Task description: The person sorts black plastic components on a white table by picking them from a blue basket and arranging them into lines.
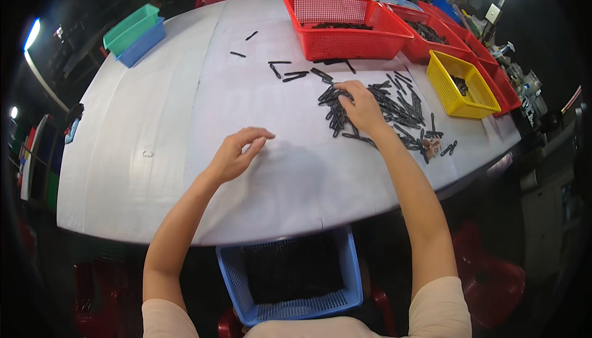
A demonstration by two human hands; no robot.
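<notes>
A loose pile of slim black elongated pieces (pixel 399 105) lies on the right half of the white table (pixel 246 103); their exact kind is too small to make out. My right hand (pixel 362 108) is over the pile's left part, fingers bent and thumb apart from them, fingertips at the pieces. Nothing shows clearly in its grasp. Left of the pile, my left hand (pixel 237 153) hovers above bare tabletop, fingers stretched and thumb apart, holding nothing. Several stray black pieces (pixel 296 76) lie beyond the pile.
Behind the pile stands a red basket (pixel 351 42) with dark pieces inside, beside more red baskets and a yellow basket (pixel 467 105). Green (pixel 132 29) and blue trays are stacked far left. A blue basket (pixel 290 307) with dark contents sits below the near table edge. People sit opposite.
</notes>
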